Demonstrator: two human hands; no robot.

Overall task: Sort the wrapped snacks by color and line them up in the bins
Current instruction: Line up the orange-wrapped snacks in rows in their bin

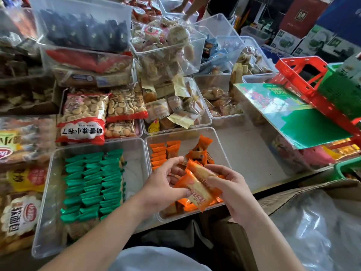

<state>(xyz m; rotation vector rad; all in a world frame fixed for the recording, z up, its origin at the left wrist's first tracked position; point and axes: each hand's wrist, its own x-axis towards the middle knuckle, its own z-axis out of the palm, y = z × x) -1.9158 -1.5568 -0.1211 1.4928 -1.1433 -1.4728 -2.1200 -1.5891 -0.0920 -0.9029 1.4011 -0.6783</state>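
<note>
Two clear bins stand side by side before me. The left bin [42, 212] holds green-wrapped snacks [93, 182] lined up in three neat columns. The right bin [218, 141] holds orange-wrapped snacks [163, 151], a short row at its far left and loose ones in the middle. Above this bin, my left hand [162, 184] and my right hand [232, 190] together hold a few orange packets [197, 184]. The left fingers curl round their left end and the right fingers pinch their right end.
Clear tubs of biscuits and pastries crowd the table behind. A bag of small round biscuits [84, 118] lies beyond the green bin. A green box [293, 114] and red crate [304, 75] sit at right. An open cardboard carton with plastic liner [312, 222] stands near right.
</note>
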